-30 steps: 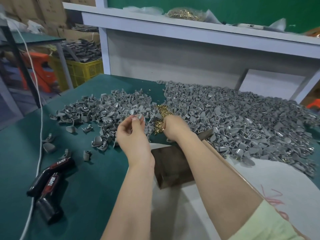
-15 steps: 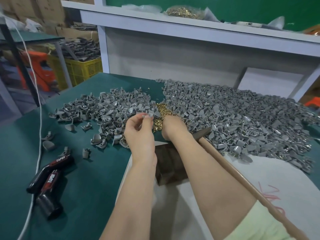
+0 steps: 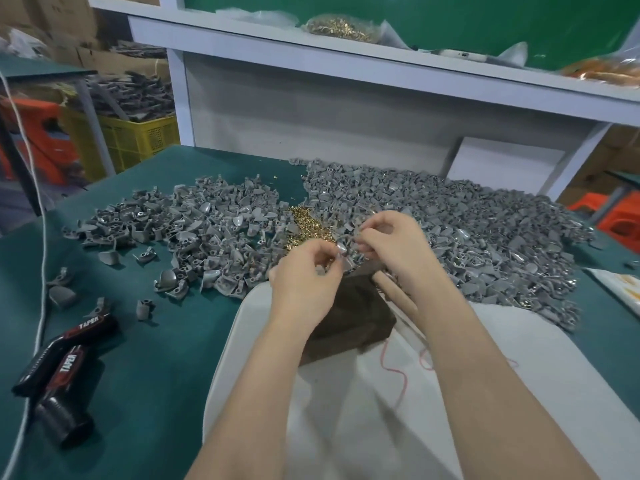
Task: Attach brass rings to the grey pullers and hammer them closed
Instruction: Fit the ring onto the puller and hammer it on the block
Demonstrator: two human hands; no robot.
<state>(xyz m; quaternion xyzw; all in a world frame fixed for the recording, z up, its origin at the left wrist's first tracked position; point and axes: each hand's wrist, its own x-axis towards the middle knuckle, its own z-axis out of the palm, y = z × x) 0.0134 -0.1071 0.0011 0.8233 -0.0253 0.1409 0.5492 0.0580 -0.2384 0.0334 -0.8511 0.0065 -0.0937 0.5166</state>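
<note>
While my left hand (image 3: 304, 278) and right hand (image 3: 393, 242) meet over the dark block (image 3: 353, 317), both pinch one grey puller (image 3: 348, 258) at the fingertips; ring-fitting step, I judge. Next: seat the ring, lay the piece on the block, take the hammer handle (image 3: 394, 294) by my right wrist. Brass rings (image 3: 306, 225) lie just beyond my hands, between the puller piles (image 3: 194, 230) on the surface (image 3: 156, 341). Any ring in my fingers is too small to see; hammer head hidden.
</note>
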